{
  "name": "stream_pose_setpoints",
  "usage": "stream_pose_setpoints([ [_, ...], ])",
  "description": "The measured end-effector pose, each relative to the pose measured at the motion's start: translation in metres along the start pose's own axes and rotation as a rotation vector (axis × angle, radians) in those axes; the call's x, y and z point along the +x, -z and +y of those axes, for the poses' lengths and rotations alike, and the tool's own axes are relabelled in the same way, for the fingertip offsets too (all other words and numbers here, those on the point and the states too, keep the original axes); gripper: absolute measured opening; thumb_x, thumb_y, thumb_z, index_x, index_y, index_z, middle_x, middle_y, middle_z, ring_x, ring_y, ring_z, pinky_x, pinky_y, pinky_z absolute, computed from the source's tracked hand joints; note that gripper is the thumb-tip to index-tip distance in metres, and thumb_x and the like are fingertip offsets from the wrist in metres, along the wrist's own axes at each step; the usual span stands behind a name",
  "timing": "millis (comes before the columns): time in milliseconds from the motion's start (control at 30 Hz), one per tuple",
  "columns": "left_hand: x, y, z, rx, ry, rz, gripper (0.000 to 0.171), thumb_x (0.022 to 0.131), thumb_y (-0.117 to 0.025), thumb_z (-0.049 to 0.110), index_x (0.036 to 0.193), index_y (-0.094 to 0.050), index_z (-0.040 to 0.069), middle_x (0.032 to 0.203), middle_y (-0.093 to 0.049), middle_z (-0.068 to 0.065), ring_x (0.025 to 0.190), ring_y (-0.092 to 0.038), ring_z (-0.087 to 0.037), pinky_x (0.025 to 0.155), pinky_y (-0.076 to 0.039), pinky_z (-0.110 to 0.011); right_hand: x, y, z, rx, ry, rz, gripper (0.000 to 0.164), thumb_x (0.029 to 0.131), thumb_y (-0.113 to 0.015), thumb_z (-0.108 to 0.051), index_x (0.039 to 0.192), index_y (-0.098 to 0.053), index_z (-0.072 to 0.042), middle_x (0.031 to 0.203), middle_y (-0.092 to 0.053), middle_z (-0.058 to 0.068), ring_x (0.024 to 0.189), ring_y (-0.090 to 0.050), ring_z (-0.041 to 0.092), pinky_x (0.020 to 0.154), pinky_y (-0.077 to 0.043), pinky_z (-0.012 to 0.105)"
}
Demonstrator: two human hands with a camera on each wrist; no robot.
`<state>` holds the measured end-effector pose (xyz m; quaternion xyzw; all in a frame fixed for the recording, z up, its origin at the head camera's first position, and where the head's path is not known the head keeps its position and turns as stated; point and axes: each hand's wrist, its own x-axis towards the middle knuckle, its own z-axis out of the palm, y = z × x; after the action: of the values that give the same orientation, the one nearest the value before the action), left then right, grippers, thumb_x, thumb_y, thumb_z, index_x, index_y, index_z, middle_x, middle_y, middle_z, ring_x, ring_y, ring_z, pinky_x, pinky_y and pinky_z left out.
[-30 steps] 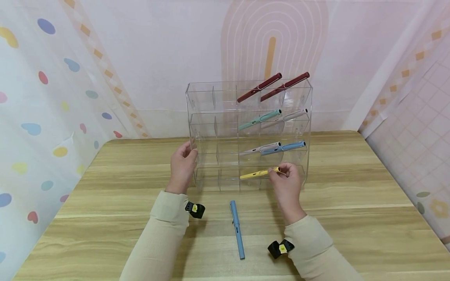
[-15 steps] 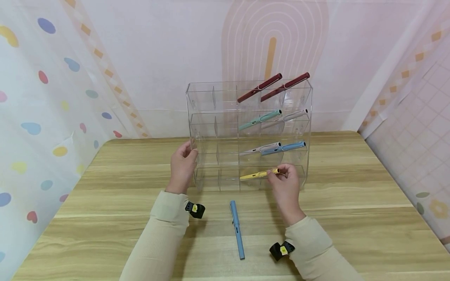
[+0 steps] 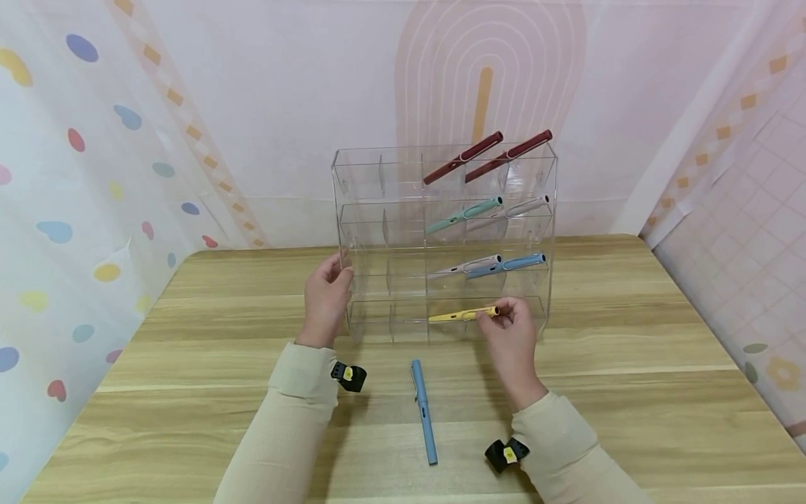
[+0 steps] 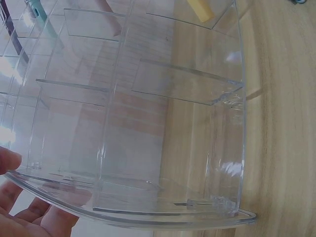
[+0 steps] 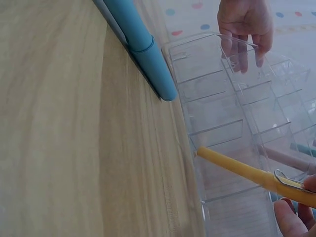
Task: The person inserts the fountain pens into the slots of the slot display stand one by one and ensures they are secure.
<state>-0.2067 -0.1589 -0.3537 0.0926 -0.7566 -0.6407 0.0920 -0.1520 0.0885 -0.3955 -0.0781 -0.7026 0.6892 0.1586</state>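
Note:
My right hand point(image 3: 508, 339) pinches a yellow pen point(image 3: 456, 315) by its capped end, at the bottom tier of a clear acrylic display rack point(image 3: 408, 311). The pen slants, with its lower end inside a compartment right of the rack's middle; the right wrist view shows that yellow pen point(image 5: 237, 168) with its clip near the fingertips. At the rack's left side panel, my left hand point(image 3: 327, 297) grips the edge, thumb in front and fingers behind, as the left wrist view shows. A blue pen point(image 3: 425, 413) lies on the table in front of the rack.
Pens lean in the upper tiers' right half: two dark red pens point(image 3: 508, 155), a mint green pen point(image 3: 464, 215), pale pens point(image 3: 464, 267) and a blue pen point(image 3: 506, 265). The rack stands on a wooden table point(image 3: 189, 378), before a patterned curtain point(image 3: 302, 84).
My right hand has lowered slightly and shifted a little left along the yellow pen, whose capped end sits a bit lower. The left hand stays on the rack.

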Motion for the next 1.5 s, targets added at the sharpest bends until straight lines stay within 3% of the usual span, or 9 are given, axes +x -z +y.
stream_pose_setpoints([
  [200,0.000,0.000,0.000,-0.007,0.000,0.002,0.039,0.097,-0.049,0.011,0.136,-0.055,0.009,0.112,-0.057,-0.008,0.071,-0.041,-0.009,0.056,-0.036,-0.016,-0.002,0.001,0.000,-0.002,-0.007,-0.007,0.024,0.084,-0.065,0.007,0.101,-0.048,0.005,0.098,-0.053,0.011,0.084,-0.055,0.010,0.070,-0.047,0.014],
  [467,0.000,0.000,0.000,-0.008,0.000,-0.003,0.039,0.098,-0.048,0.011,0.137,-0.054,0.009,0.111,-0.056,-0.007,0.071,-0.040,-0.009,0.056,-0.035,-0.015,-0.005,0.010,-0.005,-0.032,-0.032,-0.061,0.035,0.085,-0.064,0.007,0.114,-0.045,0.007,0.112,-0.050,0.013,0.100,-0.055,0.018,0.075,-0.048,0.013],
  [833,0.001,0.000,0.001,0.006,0.007,-0.003,0.039,0.098,-0.048,0.012,0.136,-0.054,0.009,0.114,-0.056,-0.007,0.078,-0.042,-0.011,0.059,-0.037,-0.016,-0.020,0.023,-0.012,-0.106,-0.134,-0.132,0.039,0.083,-0.065,0.005,0.117,-0.046,0.006,0.112,-0.051,0.016,0.094,-0.058,0.015,0.076,-0.049,0.016],
  [1067,0.000,-0.001,0.001,0.008,-0.003,0.001,0.038,0.098,-0.048,0.011,0.134,-0.056,0.008,0.109,-0.056,-0.006,0.077,-0.042,-0.010,0.059,-0.037,-0.016,-0.027,0.023,-0.009,-0.160,-0.199,-0.234,0.039,0.083,-0.065,0.001,0.118,-0.049,0.008,0.115,-0.054,0.021,0.098,-0.061,0.025,0.074,-0.048,0.021],
  [1500,0.000,-0.001,0.002,0.004,0.006,0.003,0.038,0.098,-0.048,0.011,0.135,-0.056,0.008,0.110,-0.057,-0.007,0.073,-0.042,-0.009,0.057,-0.037,-0.016,-0.033,0.005,0.000,-0.238,-0.218,-0.406,0.040,0.080,-0.070,0.000,0.117,-0.055,0.008,0.110,-0.059,0.020,0.093,-0.062,0.025,0.074,-0.052,0.032],
])
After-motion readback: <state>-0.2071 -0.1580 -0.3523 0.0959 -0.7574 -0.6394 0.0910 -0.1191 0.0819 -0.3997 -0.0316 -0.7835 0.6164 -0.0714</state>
